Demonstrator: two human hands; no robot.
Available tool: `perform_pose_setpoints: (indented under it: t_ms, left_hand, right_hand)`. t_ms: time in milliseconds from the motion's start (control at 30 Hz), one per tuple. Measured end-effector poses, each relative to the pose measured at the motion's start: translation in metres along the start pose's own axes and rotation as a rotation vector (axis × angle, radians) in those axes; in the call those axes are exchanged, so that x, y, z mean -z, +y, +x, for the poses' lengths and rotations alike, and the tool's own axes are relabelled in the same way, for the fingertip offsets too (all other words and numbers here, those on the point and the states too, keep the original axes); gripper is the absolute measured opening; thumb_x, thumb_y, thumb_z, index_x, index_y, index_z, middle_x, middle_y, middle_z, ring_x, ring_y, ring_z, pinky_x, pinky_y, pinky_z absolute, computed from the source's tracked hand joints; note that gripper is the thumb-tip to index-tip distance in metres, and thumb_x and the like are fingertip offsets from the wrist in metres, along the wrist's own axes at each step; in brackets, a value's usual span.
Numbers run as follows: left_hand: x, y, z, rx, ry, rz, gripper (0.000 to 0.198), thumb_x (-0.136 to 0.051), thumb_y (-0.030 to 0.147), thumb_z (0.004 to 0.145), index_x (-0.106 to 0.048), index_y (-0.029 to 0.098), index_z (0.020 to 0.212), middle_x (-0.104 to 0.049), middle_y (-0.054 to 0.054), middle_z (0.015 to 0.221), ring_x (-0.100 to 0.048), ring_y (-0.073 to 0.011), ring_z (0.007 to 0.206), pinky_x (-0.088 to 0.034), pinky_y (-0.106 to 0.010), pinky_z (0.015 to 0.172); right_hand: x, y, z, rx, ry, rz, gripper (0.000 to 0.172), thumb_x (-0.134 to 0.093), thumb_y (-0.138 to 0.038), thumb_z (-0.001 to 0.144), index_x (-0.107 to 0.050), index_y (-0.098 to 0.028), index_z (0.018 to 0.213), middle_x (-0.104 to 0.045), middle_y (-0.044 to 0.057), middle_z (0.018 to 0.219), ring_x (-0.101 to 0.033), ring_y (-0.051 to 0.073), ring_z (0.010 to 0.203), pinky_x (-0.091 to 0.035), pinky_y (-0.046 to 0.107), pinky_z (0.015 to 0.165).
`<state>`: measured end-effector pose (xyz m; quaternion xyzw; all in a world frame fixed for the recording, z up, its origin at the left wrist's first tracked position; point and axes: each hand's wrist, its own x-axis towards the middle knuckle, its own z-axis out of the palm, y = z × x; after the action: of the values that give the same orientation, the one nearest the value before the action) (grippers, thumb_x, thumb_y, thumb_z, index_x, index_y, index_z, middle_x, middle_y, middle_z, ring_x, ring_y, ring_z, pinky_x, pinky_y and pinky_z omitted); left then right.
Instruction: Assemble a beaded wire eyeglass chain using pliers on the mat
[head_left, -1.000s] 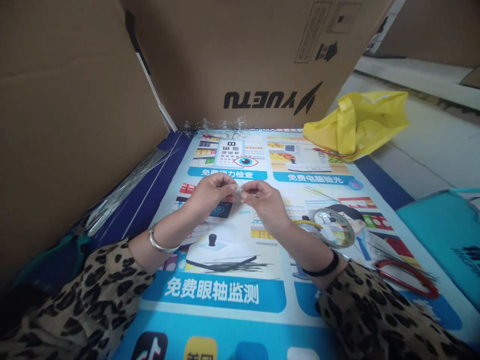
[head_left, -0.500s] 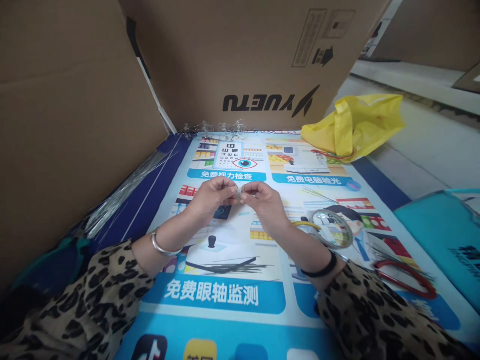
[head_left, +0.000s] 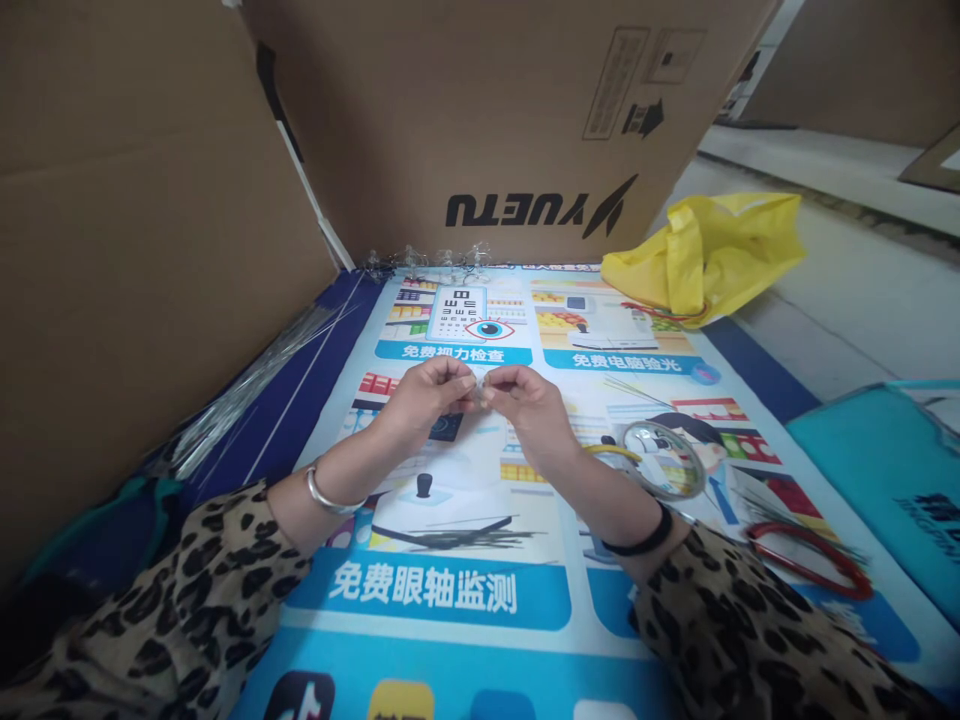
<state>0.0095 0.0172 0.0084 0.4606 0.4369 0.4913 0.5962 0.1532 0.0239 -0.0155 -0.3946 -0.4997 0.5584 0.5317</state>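
Over the middle of the printed sheet, my left hand and my right hand meet almost fingertip to fingertip. Both are closed in a pinch, thumb against forefinger. Between them shows a small greyish wire piece, mostly covered by the fingers, so its shape is unclear. Below the hands lies a bundle of short dark wires. To the right of my right wrist rests a coil of silvery wire, with a yellow coil beside it. Farther right is a red coil.
Several small bent-wire figures stand along the far edge, before a cardboard box. Long silvery wires lie at left. A yellow bag sits at back right, a turquoise bag at right. The printed sheet covers the table.
Almost nothing differs. Both hands keep the same pinch at the same spot, with only slight finger movement, and the view has shifted a little.
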Motion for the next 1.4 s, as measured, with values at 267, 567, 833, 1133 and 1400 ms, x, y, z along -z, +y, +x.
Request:
perform_pose_setpoints:
  t_ms: [267,567,833,1133,1400]
  left_hand:
    - [0.0008,-0.0026,0.0004,-0.007,-0.015,0.0,0.018,-0.068,0.026,0.069,-0.054,0.015,0.072,-0.056,0.003,0.066,-0.057,-0.0076,0.061,-0.049,-0.024,0.066]
    - [0.0002,-0.0007,0.0008,-0.009,-0.033,0.031,0.017,-0.066,0.024,0.069,-0.053,0.015,0.071,-0.055,0.004,0.064,-0.055,-0.008,0.06,-0.048,-0.025,0.065]
    - [0.0052,-0.0055,0.0042,-0.105,-0.034,0.191,0.014,-0.065,0.024,0.069,-0.057,0.016,0.078,-0.055,0.003,0.07,-0.054,-0.0092,0.062,-0.046,-0.023,0.06]
    - [0.0032,-0.009,0.0039,-0.107,-0.019,0.236,0.011,-0.063,0.025,0.071,-0.056,0.017,0.075,-0.057,0.002,0.065,-0.057,-0.0105,0.06,-0.045,-0.023,0.059]
    - [0.0013,-0.0041,0.0028,-0.107,-0.032,0.189,0.019,-0.065,0.029,0.071,-0.061,0.017,0.085,-0.06,0.001,0.069,-0.056,-0.0107,0.062,-0.047,-0.024,0.06]
  right_hand:
    - [-0.001,-0.0014,-0.0003,-0.014,0.009,0.014,0.018,-0.066,-0.025,0.06,-0.058,-0.02,0.076,-0.059,-0.003,0.07,-0.054,0.011,0.063,-0.046,0.028,0.065]
    - [-0.0003,-0.0007,-0.0003,-0.039,0.015,-0.03,0.02,-0.067,-0.026,0.06,-0.058,-0.02,0.077,-0.058,-0.003,0.067,-0.054,0.011,0.062,-0.046,0.028,0.065]
    - [-0.0011,-0.0008,-0.0003,-0.031,0.032,-0.028,0.02,-0.068,-0.028,0.061,-0.057,-0.019,0.075,-0.057,-0.004,0.069,-0.054,0.01,0.06,-0.049,0.029,0.062]
    - [-0.0033,0.0,-0.0021,-0.034,-0.004,-0.025,0.022,-0.069,-0.032,0.061,-0.054,-0.02,0.072,-0.058,-0.004,0.066,-0.056,0.01,0.058,-0.05,0.029,0.061]
    - [-0.0022,-0.0017,-0.0011,-0.028,0.002,-0.021,0.023,-0.068,-0.032,0.061,-0.054,-0.02,0.075,-0.057,-0.004,0.068,-0.055,0.011,0.061,-0.051,0.029,0.061]
